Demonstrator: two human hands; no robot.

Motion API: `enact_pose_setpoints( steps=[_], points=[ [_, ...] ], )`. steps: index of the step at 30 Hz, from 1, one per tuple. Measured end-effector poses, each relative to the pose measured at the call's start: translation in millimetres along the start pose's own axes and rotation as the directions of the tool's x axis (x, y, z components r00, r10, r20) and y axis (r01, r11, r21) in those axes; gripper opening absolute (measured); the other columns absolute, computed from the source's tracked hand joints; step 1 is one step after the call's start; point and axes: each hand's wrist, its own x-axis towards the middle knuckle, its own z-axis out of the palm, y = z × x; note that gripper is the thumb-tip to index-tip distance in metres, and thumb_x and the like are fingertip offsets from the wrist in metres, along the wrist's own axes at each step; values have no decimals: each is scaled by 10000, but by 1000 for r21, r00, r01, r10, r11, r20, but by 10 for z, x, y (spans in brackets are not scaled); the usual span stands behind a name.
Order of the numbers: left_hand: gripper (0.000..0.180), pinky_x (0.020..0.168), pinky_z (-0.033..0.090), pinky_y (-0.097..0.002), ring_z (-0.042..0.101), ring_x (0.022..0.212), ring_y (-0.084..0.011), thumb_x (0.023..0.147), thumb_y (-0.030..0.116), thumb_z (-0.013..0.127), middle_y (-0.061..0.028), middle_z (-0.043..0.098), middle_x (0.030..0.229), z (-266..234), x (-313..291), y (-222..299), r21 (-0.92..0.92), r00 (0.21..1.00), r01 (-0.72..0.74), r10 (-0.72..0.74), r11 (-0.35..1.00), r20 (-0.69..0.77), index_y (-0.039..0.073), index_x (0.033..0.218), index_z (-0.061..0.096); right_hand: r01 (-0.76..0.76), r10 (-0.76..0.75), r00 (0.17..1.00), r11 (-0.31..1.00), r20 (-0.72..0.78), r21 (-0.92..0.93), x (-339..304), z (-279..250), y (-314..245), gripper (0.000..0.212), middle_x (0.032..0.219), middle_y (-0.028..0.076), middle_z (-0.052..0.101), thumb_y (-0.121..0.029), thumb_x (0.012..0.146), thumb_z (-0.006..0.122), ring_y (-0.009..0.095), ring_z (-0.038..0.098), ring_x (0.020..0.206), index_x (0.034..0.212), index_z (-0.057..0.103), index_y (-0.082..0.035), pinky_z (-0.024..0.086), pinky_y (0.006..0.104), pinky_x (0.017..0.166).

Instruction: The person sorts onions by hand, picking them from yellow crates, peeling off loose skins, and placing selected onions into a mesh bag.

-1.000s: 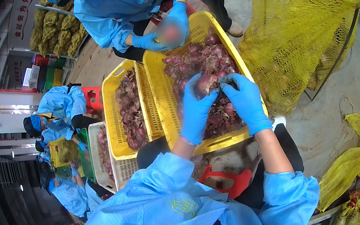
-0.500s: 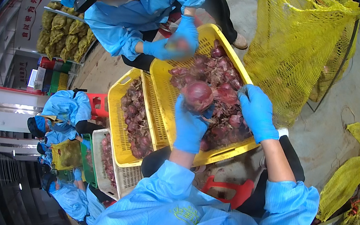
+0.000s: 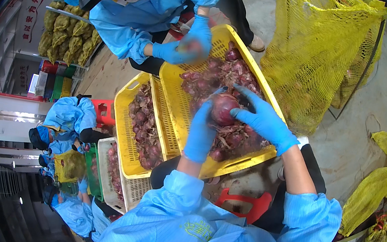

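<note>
Over the yellow crate [image 3: 242, 166] I hold a large red onion [image 3: 224, 109] between both gloved hands. My left hand [image 3: 201, 134] is closed round the onion's left side, its thumb and fingers partly hidden behind it. From the right, my right hand [image 3: 267, 122] presses its thumb against the onion, with the fingers curving over its far side. Below lie more red onions [image 3: 233, 138] mixed with dry, papery skins. Blue gloves cover both hands.
Across the crate, a co-worker's gloved hands [image 3: 184, 52] work on something blurred. Another yellow crate [image 3: 127, 111] of onions stands at left, beside a white crate [image 3: 110, 178]. A yellow mesh bag [image 3: 313, 58] stands at far right; a red stool [image 3: 245, 206] sits near my legs.
My right hand has moved left from the crate's right rim onto the onion. My left hand has turned, and the onion has shifted slightly right.
</note>
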Motion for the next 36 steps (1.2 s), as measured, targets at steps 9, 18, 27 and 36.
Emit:
enact_pose_setpoints(
  steps=[9,18,27,36],
  points=[
    [493,1049,420,-325,509,1239,-188,994,267,541,-124,523,1370,321,-42,51,379,991,-132,127,916,37,20,1415,470,146,-136,986,984,-101,102,69,88,94,804,1339,221,539,-260,744,802,276,547,1237,1430,435,-55,433,371,1044],
    [366,978,472,-295,596,1106,-164,923,58,638,-106,629,1245,241,-4,101,557,958,-272,272,785,86,0,1282,595,154,-186,974,961,-126,-231,21,68,87,803,1296,197,539,-223,703,807,327,541,1214,1410,458,-70,431,385,1042],
    [219,686,459,-208,551,790,-51,939,58,614,-17,678,1016,268,55,136,662,918,-378,353,647,179,24,1147,674,174,-187,972,980,-142,-98,15,130,116,818,1358,190,533,-190,711,795,287,532,1257,1432,433,-56,418,370,1057],
    [153,667,472,-223,564,786,-59,955,106,605,-20,664,941,133,244,127,624,889,-370,457,688,23,-1,1053,653,57,-49,994,995,-99,76,41,47,13,749,1312,149,578,-196,765,782,210,563,1185,1424,454,-58,436,345,1025]
  ],
)
